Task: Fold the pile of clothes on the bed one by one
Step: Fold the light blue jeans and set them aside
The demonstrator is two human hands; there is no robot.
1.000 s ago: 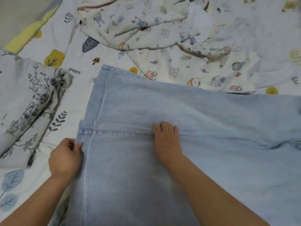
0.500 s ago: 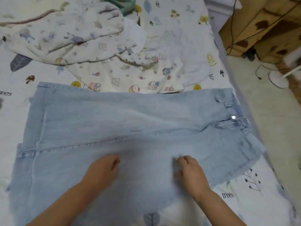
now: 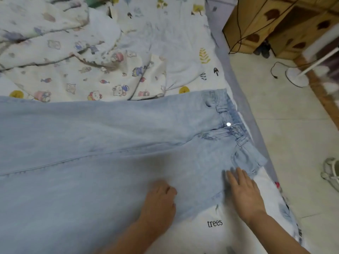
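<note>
Light blue jeans (image 3: 110, 143) lie flat across the bed, legs running off to the left and the waistband with its silver button at the right bed edge. My left hand (image 3: 159, 200) rests on the denim near the hip, fingers loosely curled and holding nothing. My right hand (image 3: 244, 193) lies flat with straight fingers on the lower corner of the waistband, partly over the sheet. A crumpled white cartoon-print garment (image 3: 78, 70) lies beyond the jeans.
The bed sheet (image 3: 201, 233) is white with leaf prints and the word "trees". Right of the bed is tiled floor (image 3: 293, 143) with a wooden cabinet (image 3: 275, 24), cables, a white fan base (image 3: 297, 77) and a shoe (image 3: 332, 173).
My view and both hands have slid right along the jeans, from the leg hems to the waistband. The left hand let go of the hem; the right hand now lies flat.
</note>
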